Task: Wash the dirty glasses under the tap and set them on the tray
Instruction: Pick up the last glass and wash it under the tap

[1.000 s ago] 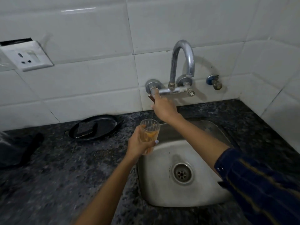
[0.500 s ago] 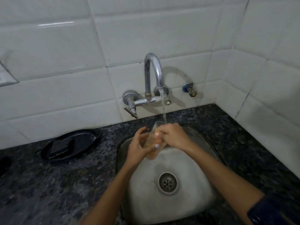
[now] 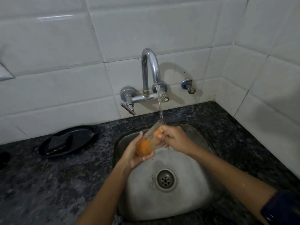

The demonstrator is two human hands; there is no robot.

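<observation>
A clear glass (image 3: pixel 150 141) with orange residue inside lies tilted over the steel sink (image 3: pixel 191 200), its mouth up toward the water stream. My left hand (image 3: pixel 134 153) cups its base from below. My right hand (image 3: pixel 175 138) grips the rim end, fingers partly inside the mouth. Water runs from the chrome tap (image 3: pixel 150 73) onto the glass rim and my right hand. No tray shows for certain.
A black round plate (image 3: pixel 81 137) holding a dark flat pad (image 3: pixel 59 142) sits on the dark speckled counter (image 3: pixel 48 184) left of the sink. A small valve (image 3: pixel 189 86) sticks out of the white tiled wall right of the tap. The tiled corner wall closes the right side.
My right hand left the tap handle and joined the glass. Water now runs. The glass went from upright at the sink's left edge to tilted under the stream.
</observation>
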